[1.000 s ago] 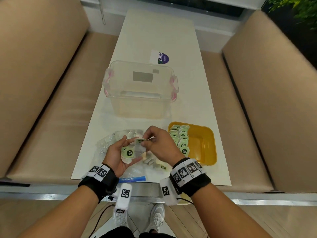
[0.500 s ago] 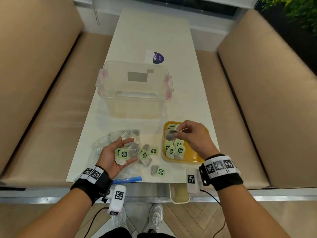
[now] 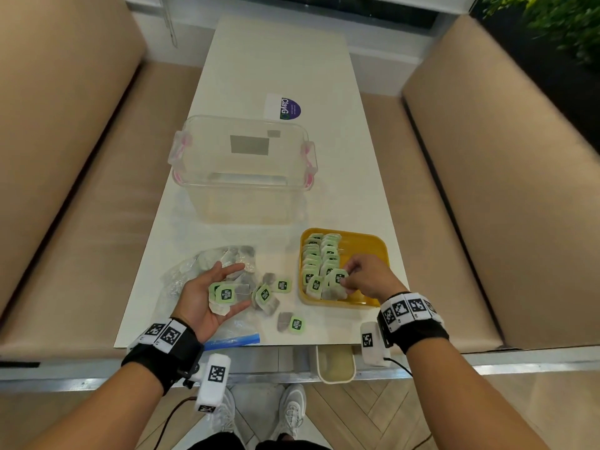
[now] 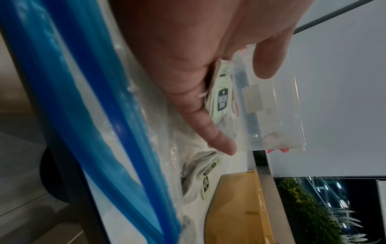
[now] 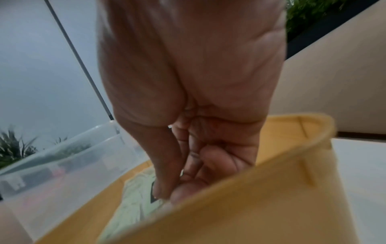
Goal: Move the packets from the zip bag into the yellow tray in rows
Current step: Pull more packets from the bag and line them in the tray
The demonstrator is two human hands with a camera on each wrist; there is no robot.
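Note:
The yellow tray [image 3: 373, 251] sits at the table's near right with two rows of green-labelled packets [image 3: 319, 254] along its left side. My right hand [image 3: 349, 279] is inside the tray and pinches a packet [image 3: 337, 279] at the near end of the second row; the wrist view shows thumb and fingers [image 5: 165, 191] closed on it. My left hand [image 3: 227, 293] lies palm up over the clear zip bag [image 3: 207, 264] and cradles a few packets [image 3: 225, 295], fingers loosely curled round them [image 4: 221, 99]. Three loose packets [image 3: 281, 285] lie between bag and tray.
An empty clear plastic box [image 3: 243, 167] with pink clips stands just beyond the bag and tray. A white card with a purple logo [image 3: 282, 107] lies farther back. Beige bench seats [image 3: 81, 222] flank the narrow white table [image 3: 276, 60]. The bag's blue zip [image 3: 233, 340] lies at the near edge.
My right hand took a packet from the left hand, carried it right over the tray, then drew it down to the near end of the second row. The left hand stayed put.

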